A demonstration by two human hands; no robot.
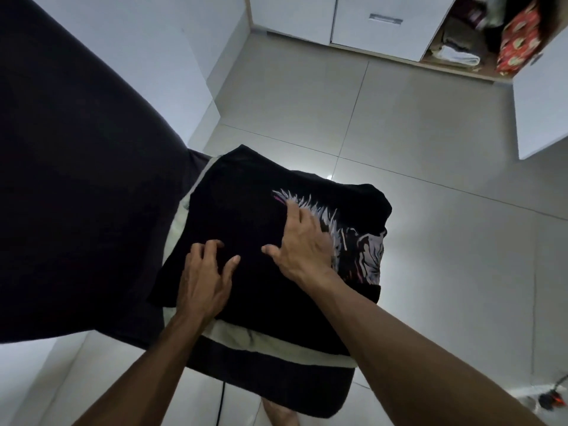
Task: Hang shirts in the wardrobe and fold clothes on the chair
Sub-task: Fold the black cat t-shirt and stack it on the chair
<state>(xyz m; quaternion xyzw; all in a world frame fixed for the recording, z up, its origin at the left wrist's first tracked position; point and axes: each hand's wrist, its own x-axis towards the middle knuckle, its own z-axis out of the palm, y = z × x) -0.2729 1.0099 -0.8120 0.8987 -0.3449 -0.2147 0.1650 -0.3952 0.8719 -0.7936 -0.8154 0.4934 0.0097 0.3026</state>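
Folding is under way: a black shirt [246, 216] with a pale print lies doubled on the chair [276, 373], over a light garment [276, 339]. The left hand [204, 281] rests on it with loosely curled fingers, the right hand [302, 244] presses flat on the print. The wardrobe [461, 41] stands open, well apart, with folded piles inside. By my judgement, hanging remains. No legible writing.

black printed shirt [246, 210] | folded flat | on chair [276, 370] seat
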